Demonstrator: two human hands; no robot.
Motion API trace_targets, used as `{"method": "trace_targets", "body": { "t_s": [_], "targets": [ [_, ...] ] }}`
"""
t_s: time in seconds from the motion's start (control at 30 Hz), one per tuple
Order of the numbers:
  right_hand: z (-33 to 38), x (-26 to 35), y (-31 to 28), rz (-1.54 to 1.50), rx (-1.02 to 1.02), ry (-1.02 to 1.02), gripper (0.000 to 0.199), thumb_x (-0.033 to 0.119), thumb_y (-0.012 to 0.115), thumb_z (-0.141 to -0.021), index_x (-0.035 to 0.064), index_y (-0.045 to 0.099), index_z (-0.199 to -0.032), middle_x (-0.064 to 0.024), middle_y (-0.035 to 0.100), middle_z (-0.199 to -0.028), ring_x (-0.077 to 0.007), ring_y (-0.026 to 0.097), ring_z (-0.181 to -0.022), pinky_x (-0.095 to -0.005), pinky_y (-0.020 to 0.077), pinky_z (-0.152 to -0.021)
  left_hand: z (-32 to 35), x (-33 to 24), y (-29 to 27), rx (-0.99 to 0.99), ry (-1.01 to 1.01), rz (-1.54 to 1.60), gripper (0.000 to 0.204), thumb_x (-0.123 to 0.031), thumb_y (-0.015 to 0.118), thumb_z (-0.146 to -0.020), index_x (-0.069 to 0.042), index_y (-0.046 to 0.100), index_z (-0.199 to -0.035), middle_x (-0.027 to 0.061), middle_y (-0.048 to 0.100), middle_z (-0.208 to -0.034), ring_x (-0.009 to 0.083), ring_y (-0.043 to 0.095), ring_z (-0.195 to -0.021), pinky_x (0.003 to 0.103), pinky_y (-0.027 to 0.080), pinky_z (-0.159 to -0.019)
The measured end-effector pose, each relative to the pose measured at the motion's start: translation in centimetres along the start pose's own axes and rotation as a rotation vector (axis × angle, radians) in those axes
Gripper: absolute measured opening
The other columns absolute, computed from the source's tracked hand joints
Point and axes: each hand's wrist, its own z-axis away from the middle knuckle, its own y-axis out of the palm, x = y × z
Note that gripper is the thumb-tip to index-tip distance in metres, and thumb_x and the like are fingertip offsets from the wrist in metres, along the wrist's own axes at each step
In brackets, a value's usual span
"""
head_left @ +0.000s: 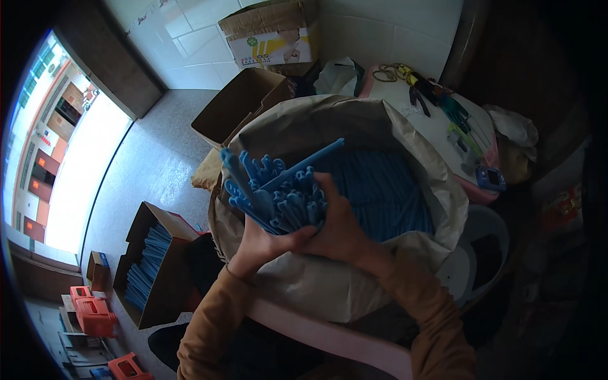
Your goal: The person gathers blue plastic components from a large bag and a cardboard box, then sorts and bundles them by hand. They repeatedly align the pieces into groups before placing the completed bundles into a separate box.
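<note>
Both hands clasp a bundle of blue plastic rods (277, 188) above a large grey sack (329, 126). My left hand (261, 244) cups the bundle from below and the left. My right hand (341, 228) wraps it from the right, fingers curled over the rod ends. One rod sticks out up and to the right of the bundle. The open sack holds many more blue rods (386, 190) lying side by side.
A cardboard box (155, 269) with blue rods stands on the floor at lower left. An empty open carton (237, 104) and a printed carton (272, 35) sit behind the sack. A white table (437, 126) with tools is at right. Orange crates (95, 313) lie at lower left.
</note>
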Motion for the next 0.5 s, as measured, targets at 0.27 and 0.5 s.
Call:
{"method": "trace_targets", "body": {
  "t_s": [0.27,0.5],
  "targets": [
    [-2.0,3.5,0.4,0.001,-0.065,-0.182,0.084,0.022,0.082,-0.051,0.0060,0.032,-0.117,-0.0156,0.056,-0.096,-0.0293,0.059,-0.090,-0.0363,0.0469,-0.078,-0.4,-5.6,-0.4,-0.009,0.059,-0.061,0.065,-0.017,0.079,-0.055,0.002,0.048,-0.109,0.0082,0.056,-0.102,0.0156,0.055,-0.094,0.029,0.044,-0.085],
    [-4.2,10.4,3.3,-0.074,-0.036,-0.464,0.083,0.018,0.083,-0.049,0.0055,0.034,-0.116,-0.0092,0.049,-0.101,-0.0193,0.053,-0.094,-0.0326,0.0454,-0.079,2.6,-12.9,-2.4,-0.083,0.341,-0.119,0.056,-0.021,0.075,-0.058,0.003,0.052,-0.103,0.0090,0.059,-0.094,0.0158,0.059,-0.085,0.028,0.047,-0.078]
  ]
}}
